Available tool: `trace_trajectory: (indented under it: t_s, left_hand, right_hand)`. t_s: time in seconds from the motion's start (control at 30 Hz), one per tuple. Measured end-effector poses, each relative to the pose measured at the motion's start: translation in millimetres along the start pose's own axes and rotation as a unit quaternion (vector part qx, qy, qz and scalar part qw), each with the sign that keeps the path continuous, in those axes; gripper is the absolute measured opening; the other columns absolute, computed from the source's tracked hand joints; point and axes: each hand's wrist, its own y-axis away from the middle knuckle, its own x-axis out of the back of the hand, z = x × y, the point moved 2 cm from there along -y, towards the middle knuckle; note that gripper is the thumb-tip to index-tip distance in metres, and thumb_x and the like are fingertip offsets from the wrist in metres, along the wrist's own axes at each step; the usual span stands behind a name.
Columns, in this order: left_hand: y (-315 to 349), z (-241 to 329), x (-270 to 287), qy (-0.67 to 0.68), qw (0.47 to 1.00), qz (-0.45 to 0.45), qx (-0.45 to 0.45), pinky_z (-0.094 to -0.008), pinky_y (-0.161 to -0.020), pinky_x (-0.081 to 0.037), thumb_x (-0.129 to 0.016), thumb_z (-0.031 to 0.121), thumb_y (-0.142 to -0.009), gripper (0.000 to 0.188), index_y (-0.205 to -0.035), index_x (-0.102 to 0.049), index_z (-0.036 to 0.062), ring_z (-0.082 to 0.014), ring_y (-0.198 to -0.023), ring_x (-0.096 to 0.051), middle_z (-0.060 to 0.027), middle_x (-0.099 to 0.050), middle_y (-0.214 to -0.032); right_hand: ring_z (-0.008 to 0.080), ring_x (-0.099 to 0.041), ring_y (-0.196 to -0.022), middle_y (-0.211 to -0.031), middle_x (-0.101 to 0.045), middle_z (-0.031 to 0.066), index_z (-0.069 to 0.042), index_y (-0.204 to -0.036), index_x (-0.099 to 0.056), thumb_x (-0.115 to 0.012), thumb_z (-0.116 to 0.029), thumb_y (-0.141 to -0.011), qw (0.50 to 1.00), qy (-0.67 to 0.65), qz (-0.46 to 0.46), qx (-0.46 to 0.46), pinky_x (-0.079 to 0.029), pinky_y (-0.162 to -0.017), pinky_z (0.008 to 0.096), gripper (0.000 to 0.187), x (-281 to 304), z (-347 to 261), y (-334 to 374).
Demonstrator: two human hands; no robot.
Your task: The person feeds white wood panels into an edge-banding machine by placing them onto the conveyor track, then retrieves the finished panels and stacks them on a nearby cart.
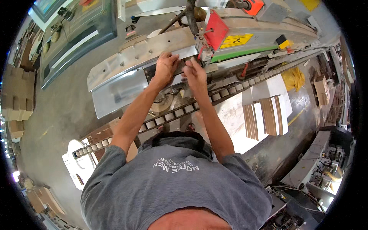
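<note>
Both of my hands are close together over the feed end of a long machine (143, 57), beside its upright red panel (217, 30). My left hand (166, 69) has its fingers bent inward above a dark slot next to the bare metal plate (119, 94). Just to its right, my right hand (196, 75) is closed, its fingertips drawn together near the dark metal parts below the red panel. Anything between the fingers of either hand is too small or hidden to make out.
A rail of white rollers (179, 112) runs across between me and the machine. Stacked boards (264, 117) stand on the right, near a yellow bag (294, 79). A ribbed hose (190, 17) hangs behind my hands. Cardboard boxes (19, 92) are piled far left.
</note>
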Motion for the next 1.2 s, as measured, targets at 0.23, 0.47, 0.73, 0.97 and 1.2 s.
trace_trajectory:
  t_s: [0.23,0.47,0.73,0.97,1.2]
  left_hand:
    - [-37,29,-47,-0.033,0.998,-0.027,-0.038,-0.0431,-0.082,-0.051,-0.072,0.014,-0.083,0.02,-0.102,-0.074,0.0064,-0.0357,-0.094,-0.061,-0.0161,-0.065,-0.098]
    - [8,45,-4,0.039,0.999,-0.014,0.029,-0.0385,-0.078,-0.052,-0.073,0.012,-0.085,0.024,-0.107,-0.074,0.0027,-0.03,-0.087,-0.065,-0.0147,-0.068,-0.094]
    - [61,67,29,0.165,0.985,0.008,0.055,-0.0293,-0.052,-0.045,-0.072,-0.002,-0.083,0.018,-0.101,-0.073,-0.0043,-0.0172,-0.062,-0.057,-0.012,-0.066,-0.082]
    - [89,81,54,0.213,0.966,-0.025,0.145,-0.0311,-0.069,-0.053,-0.075,0.004,-0.083,0.026,-0.109,-0.073,0.0018,-0.0209,-0.079,-0.065,-0.0127,-0.068,-0.092]
    - [103,117,72,0.296,0.938,-0.152,0.102,-0.0422,-0.094,-0.05,-0.083,0.027,-0.078,0.061,-0.131,-0.062,0.0036,-0.0296,-0.107,-0.063,-0.0179,-0.067,-0.115]
  right_hand:
    - [0.0162,-0.066,-0.09,-0.117,-0.068,0.0119,0.0,-0.132,-0.059,-0.062,0.001,-0.094,0.931,0.293,0.129,0.177,-0.055,-0.074,0.0301,0.038,109,-42,95]
    - [0.0396,-0.047,-0.126,-0.133,-0.056,0.0224,-0.002,-0.138,-0.052,-0.073,-0.013,-0.085,0.674,0.675,0.289,0.074,-0.043,-0.108,0.0517,0.059,252,-76,158]
    - [0.0466,-0.054,-0.114,-0.121,-0.062,0.0257,-0.001,-0.131,-0.054,-0.073,-0.015,-0.082,0.618,0.744,0.232,0.107,-0.038,-0.106,0.0556,0.055,324,-40,171]
    - [0.042,-0.06,-0.11,-0.122,-0.06,0.0281,0.003,-0.132,-0.055,-0.068,-0.023,-0.09,0.711,0.668,0.211,0.063,-0.047,-0.098,0.0524,0.051,257,-98,157]
    - [0.0168,-0.061,-0.094,-0.104,-0.065,0.008,0.001,-0.122,-0.062,-0.065,-0.015,-0.093,0.993,-0.053,0.1,0.025,-0.05,-0.085,0.0311,0.033,75,-69,119]
